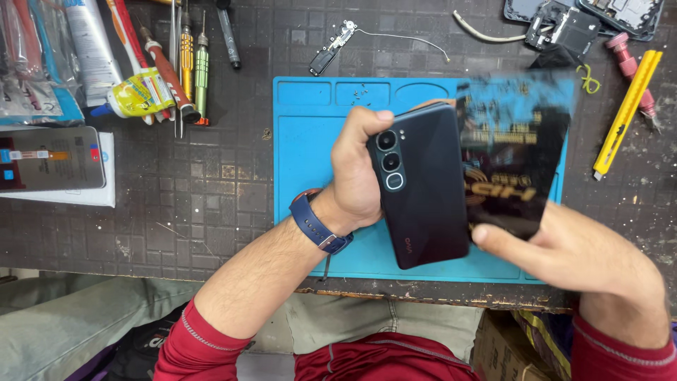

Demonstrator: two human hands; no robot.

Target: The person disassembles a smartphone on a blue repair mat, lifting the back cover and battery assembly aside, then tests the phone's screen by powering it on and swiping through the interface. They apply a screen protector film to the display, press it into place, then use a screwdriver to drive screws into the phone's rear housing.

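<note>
My left hand [356,176] grips a black smartphone [427,190] by its left edge, back side up, with three round camera rings showing near the top. My right hand [564,254] pinches the lower corner of a dark, glossy film sheet [511,155] with gold print, held just right of the phone and blurred by motion. Both are above a blue repair mat [310,134] on the dark tiled bench. A blue watch strap sits on my left wrist.
Screwdrivers and tweezers [187,63] and a glue tube [137,92] lie at the back left. A phone screen on a white box [53,166] rests at the left. A yellow utility knife [627,113] and an opened phone [585,21] are at the back right. A small flex part [331,49] lies behind the mat.
</note>
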